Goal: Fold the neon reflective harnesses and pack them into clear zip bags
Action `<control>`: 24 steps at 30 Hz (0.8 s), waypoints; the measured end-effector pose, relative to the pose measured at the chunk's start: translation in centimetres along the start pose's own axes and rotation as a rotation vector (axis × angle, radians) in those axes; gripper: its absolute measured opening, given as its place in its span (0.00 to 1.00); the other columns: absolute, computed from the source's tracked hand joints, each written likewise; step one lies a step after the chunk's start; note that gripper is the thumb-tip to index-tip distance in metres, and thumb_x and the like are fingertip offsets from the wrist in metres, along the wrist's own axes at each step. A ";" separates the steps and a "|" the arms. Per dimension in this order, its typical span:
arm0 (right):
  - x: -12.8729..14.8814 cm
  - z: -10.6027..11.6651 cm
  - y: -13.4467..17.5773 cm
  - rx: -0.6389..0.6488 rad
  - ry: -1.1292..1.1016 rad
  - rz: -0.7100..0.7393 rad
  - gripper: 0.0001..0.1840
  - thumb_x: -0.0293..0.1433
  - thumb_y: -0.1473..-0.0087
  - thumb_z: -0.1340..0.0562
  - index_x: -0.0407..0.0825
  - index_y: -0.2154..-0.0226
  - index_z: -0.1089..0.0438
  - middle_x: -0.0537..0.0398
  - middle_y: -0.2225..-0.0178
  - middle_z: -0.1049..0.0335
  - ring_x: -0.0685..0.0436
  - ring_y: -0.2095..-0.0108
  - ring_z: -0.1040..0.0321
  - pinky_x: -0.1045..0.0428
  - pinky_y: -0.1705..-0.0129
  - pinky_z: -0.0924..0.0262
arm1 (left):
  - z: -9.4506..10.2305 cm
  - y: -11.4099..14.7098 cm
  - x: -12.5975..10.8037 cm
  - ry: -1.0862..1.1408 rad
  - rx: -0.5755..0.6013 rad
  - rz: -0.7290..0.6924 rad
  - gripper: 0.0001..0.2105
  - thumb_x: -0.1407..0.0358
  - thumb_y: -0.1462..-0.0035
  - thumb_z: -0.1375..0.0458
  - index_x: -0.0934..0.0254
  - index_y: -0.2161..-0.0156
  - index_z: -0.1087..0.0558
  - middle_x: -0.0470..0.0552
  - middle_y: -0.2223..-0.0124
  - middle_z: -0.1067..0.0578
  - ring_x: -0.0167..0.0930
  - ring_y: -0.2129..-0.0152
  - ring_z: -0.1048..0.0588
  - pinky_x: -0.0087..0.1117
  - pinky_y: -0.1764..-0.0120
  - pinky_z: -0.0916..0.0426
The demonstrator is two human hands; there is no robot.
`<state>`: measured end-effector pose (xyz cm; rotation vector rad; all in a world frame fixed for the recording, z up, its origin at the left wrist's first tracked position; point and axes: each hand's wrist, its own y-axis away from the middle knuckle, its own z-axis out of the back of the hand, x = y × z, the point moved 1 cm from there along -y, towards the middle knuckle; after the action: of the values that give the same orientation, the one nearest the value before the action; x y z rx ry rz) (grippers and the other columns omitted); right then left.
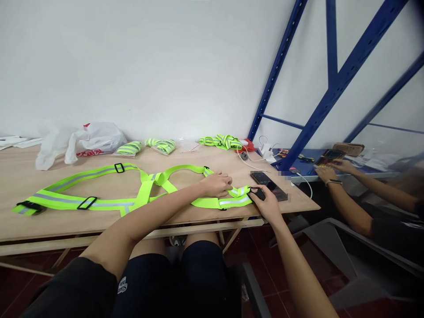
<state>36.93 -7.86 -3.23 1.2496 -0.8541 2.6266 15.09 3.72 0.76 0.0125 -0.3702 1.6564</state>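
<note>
A neon-yellow reflective vest of elastic straps (115,204) lies spread along the table, grey bands running down its straps. My left hand (217,184) is closed, with its curled fingers on the strap near the vest's right end. At that end, my right hand (268,205) pinches a black buckle (257,193) between thumb and fingers. Black strap adjusters (87,203) sit on the vest's left half, and another black buckle (29,206) is at its far left end. Part of the strap is hidden under my left hand and forearm.
Beyond my right hand lies a phone (269,185). Packed reflective straps (160,145), a loose bundle of straps (221,141) and white plastic bags (99,138) line the wall. A blue metal frame (304,121) rises at right, where another person's hands (326,172) work beside white cables (247,162).
</note>
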 end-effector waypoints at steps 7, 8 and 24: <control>-0.7 0.0 0.0 0.000 -0.028 0.005 0.18 0.43 0.52 0.36 0.50 0.61 0.28 0.48 0.59 0.23 0.35 0.56 0.29 0.44 0.52 0.37 | -1.0 0.0 1.2 0.014 0.031 -0.010 0.12 0.63 0.33 0.48 0.59 0.50 0.24 0.56 0.49 0.24 0.36 0.55 0.28 0.36 0.55 0.39; -0.8 0.1 -0.1 0.001 -0.035 0.003 0.18 0.43 0.52 0.36 0.50 0.61 0.28 0.48 0.60 0.23 0.35 0.56 0.29 0.44 0.52 0.37 | -1.3 -0.2 1.3 0.000 0.045 -0.016 0.13 0.66 0.33 0.48 0.59 0.49 0.25 0.56 0.49 0.24 0.36 0.54 0.28 0.36 0.55 0.39; -0.6 0.3 -0.5 -0.016 -0.095 -0.057 0.21 0.44 0.55 0.35 0.49 0.61 0.28 0.46 0.60 0.23 0.34 0.56 0.28 0.41 0.50 0.37 | -1.7 0.8 3.4 0.047 0.188 0.172 0.09 0.77 0.42 0.45 0.64 0.64 0.24 0.56 0.63 0.20 0.35 0.65 0.22 0.33 0.61 0.32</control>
<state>37.71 -7.54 -3.27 1.3831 -0.8391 2.5296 14.25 7.38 -0.23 0.0836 -0.1828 1.8536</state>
